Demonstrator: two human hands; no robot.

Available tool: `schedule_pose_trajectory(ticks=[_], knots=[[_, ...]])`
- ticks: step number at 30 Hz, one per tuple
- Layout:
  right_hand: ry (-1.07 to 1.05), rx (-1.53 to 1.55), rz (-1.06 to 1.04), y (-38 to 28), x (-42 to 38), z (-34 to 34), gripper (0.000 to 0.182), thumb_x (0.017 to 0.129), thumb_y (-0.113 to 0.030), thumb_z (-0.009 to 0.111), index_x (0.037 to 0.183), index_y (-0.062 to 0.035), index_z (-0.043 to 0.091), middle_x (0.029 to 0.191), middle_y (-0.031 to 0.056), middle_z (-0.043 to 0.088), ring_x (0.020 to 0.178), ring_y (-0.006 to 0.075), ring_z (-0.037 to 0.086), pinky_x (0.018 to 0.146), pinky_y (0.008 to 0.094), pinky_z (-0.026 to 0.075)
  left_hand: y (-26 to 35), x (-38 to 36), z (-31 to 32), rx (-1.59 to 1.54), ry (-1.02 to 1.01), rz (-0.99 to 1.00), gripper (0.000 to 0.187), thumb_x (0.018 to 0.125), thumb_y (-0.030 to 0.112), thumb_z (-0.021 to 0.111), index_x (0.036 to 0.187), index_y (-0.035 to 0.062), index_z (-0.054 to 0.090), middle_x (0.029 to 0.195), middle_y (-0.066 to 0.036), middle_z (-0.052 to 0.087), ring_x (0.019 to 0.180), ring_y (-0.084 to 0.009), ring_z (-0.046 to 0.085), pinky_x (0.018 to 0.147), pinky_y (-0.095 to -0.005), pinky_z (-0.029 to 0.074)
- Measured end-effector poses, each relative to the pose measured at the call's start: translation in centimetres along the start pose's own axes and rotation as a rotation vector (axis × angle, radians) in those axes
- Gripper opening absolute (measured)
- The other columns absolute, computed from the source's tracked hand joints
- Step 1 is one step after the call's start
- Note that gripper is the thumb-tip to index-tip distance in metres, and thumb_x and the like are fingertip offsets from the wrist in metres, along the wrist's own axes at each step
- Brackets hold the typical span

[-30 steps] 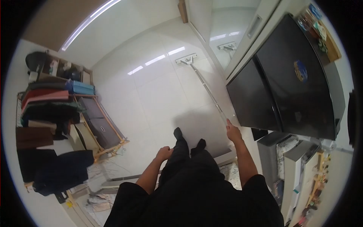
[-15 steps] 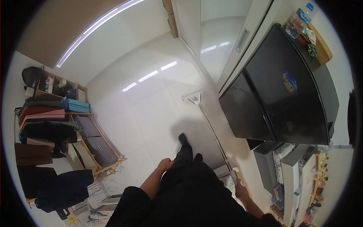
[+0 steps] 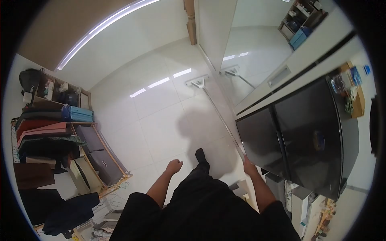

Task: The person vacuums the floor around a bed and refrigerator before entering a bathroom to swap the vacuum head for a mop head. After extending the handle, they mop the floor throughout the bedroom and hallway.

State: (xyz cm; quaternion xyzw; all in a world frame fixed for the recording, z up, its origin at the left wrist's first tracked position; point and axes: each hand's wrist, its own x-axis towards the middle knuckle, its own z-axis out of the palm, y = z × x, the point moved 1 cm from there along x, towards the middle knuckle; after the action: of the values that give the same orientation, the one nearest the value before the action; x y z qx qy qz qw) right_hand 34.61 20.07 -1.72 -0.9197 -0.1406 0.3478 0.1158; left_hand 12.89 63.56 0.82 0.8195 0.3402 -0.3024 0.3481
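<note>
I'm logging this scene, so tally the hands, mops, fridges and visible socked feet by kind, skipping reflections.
Hands: 2, left hand and right hand
Mop: 1
Black fridge: 1
Socked foot: 1
Total: 5

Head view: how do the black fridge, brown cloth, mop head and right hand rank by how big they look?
1. Black fridge
2. Brown cloth
Smallest, unranked: mop head and right hand; too alike, with the hand nearer the camera.
</note>
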Motion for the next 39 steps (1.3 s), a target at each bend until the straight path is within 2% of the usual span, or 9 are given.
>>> schedule_pose_trajectory(ticks=[5, 12, 18, 21, 23, 26, 35, 36, 39], knots=[[-0.293, -0.052, 0.284, 7.4, -28.7, -3.1, 0.059, 0.098, -0.029, 0.043, 0.15, -0.0221, 0.016, 0.082, 0.026, 0.064, 0.076, 0.0446, 0.063, 0.069, 0.055, 0.047, 2.7, 3.8, -2.2, -0.078, 0.009, 0.04, 0.044, 0.089, 0.038, 0.052, 0.098, -0.0023, 0.067, 0.101, -0.024, 0.067, 0.099, -0.0388, 0.062, 0.089, -0.046, 0.048], [-0.355, -0.15, 0.28, 11.5, -29.6, -6.8, 0.059, 0.098, -0.028, 0.043, 0.15, -0.0195, 0.017, 0.079, 0.0256, 0.064, 0.074, 0.045, 0.062, 0.068, 0.055, 0.046, 3.5, 1.6, 0.6, -0.152, -0.019, -0.04, 0.043, 0.088, 0.038, 0.051, 0.097, -0.0014, 0.067, 0.101, -0.022, 0.067, 0.099, -0.0385, 0.062, 0.088, -0.0465, 0.048], [-0.29, 0.186, 0.084, 5.0, 1.8, -6.6, 0.057, 0.099, -0.034, 0.041, 0.15, -0.0213, 0.022, 0.081, 0.0269, 0.062, 0.059, 0.0369, 0.059, 0.058, 0.0469, 0.048, 3.0, -4.2, 3.9, -0.212, 0.052, -0.189, 0.043, 0.089, 0.038, 0.051, 0.098, -0.0006, 0.066, 0.098, -0.022, 0.067, 0.097, -0.0385, 0.063, 0.087, -0.0469, 0.049], [0.152, 0.41, -0.61, -2.9, 20.1, -3.0, 0.056, 0.096, -0.018, 0.046, 0.149, -0.0118, 0.029, 0.093, 0.0154, 0.063, 0.061, 0.0208, 0.058, 0.058, 0.0378, 0.049, 2.5, -7.9, 5.3, -0.257, 0.135, -0.268, 0.042, 0.089, 0.038, 0.052, 0.097, -0.001, 0.066, 0.096, -0.022, 0.067, 0.095, -0.0386, 0.063, 0.086, -0.0468, 0.049], [-0.339, 0.524, -0.083, -16.2, 20.8, -10.2, 0.061, 0.095, -0.023, 0.048, 0.15, -0.0101, 0.024, 0.087, 0.0146, 0.06, 0.06, 0.0203, 0.06, 0.048, 0.0343, 0.049, 2.9, -9.9, 6.9, -0.279, 0.182, -0.311, 0.042, 0.088, 0.038, 0.053, 0.095, -0.0012, 0.066, 0.095, -0.023, 0.067, 0.094, -0.0387, 0.064, 0.085, -0.0467, 0.049], [-0.278, 0.531, -0.239, -22.3, 23.6, -7.8, 0.062, 0.096, -0.026, 0.045, 0.151, -0.0149, 0.02, 0.067, 0.0115, 0.056, 0.045, 0.0216, 0.054, 0.042, 0.0388, 0.048, 2.7, -13.4, 9.7, -0.336, 0.217, -0.413, 0.041, 0.088, 0.037, 0.055, 0.094, -0.0021, 0.066, 0.094, -0.023, 0.067, 0.094, -0.0378, 0.064, 0.084, -0.046, 0.05], [-0.442, -0.042, -0.085, 3.4, -5.5, -8.2, 0.065, 0.092, -0.023, 0.048, 0.15, -0.0111, 0.021, 0.085, 0.0275, 0.063, 0.077, 0.0411, 0.063, 0.072, 0.0519, 0.048, 0.6, -15.0, 16.8, -0.289, -0.023, -0.368, 0.044, 0.087, 0.041, 0.054, 0.095, -0.0007, 0.067, 0.099, -0.024, 0.067, 0.098, -0.0386, 0.063, 0.088, -0.0467, 0.048], [-0.216, -0.009, -0.506, 13.4, -8.8, -5.2, 0.064, 0.092, -0.022, 0.051, 0.149, -0.0119, 0.024, 0.082, 0.0284, 0.062, 0.076, 0.0416, 0.063, 0.068, 0.0506, 0.047, 0.1, -14.1, 17.1, -0.318, 0.024, -0.352, 0.046, 0.087, 0.042, 0.053, 0.094, -0.0011, 0.067, 0.098, -0.023, 0.067, 0.097, -0.0382, 0.063, 0.087, -0.0462, 0.048], [-0.408, -0.03, -0.286, 9.4, -17.2, -12.6, 0.062, 0.092, -0.021, 0.054, 0.148, -0.0133, 0.028, 0.076, 0.0272, 0.061, 0.071, 0.0419, 0.063, 0.061, 0.0486, 0.047, 0.7, -11.4, 15.6, -0.448, 0.142, -0.282, 0.045, 0.088, 0.041, 0.054, 0.094, -0.0008, 0.066, 0.095, -0.022, 0.067, 0.095, -0.0374, 0.063, 0.083, -0.0444, 0.049]])
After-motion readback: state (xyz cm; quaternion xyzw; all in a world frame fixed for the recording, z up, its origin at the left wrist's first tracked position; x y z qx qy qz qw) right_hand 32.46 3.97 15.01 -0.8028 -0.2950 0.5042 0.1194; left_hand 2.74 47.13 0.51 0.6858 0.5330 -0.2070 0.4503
